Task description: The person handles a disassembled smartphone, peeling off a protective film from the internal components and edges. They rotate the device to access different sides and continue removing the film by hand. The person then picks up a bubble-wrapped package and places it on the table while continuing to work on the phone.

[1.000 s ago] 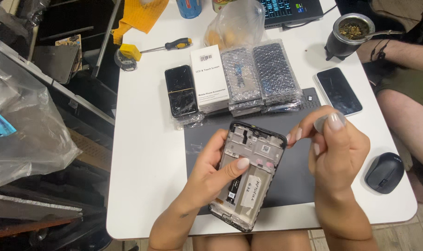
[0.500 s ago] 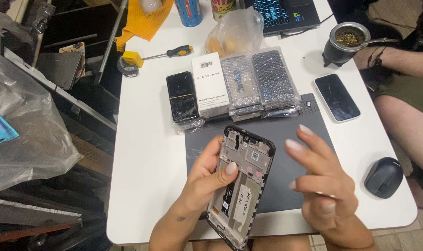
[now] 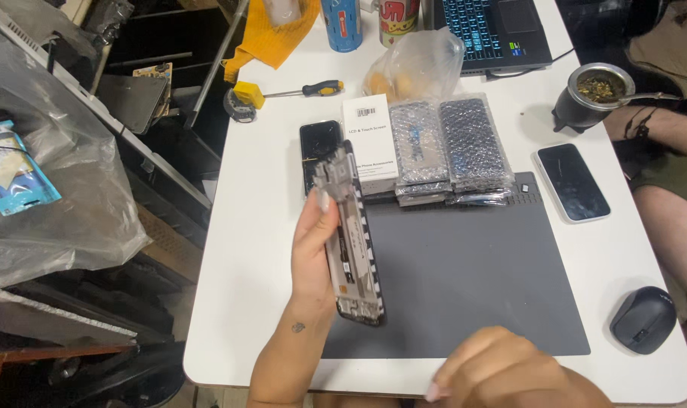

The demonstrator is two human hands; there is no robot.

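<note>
Whereas half second ago both hands were at phone frame [image 3: 351,242], frame is now gripped by left hand [image 3: 313,249] alone, turned on edge over grey mat's [image 3: 472,287] left border; right hand [image 3: 502,370] is withdrawn to near table edge, loosely curled, nothing held; inspection of edge is judged underway.

White box [image 3: 370,143] flat beside two bubble-wrapped packs [image 3: 449,147] at grey mat's top edge; dark phone [image 3: 318,147] left, white-rimmed phone [image 3: 572,182] right; lit laptop [image 3: 488,30] behind; blue packet [image 3: 15,170] far left.
</note>
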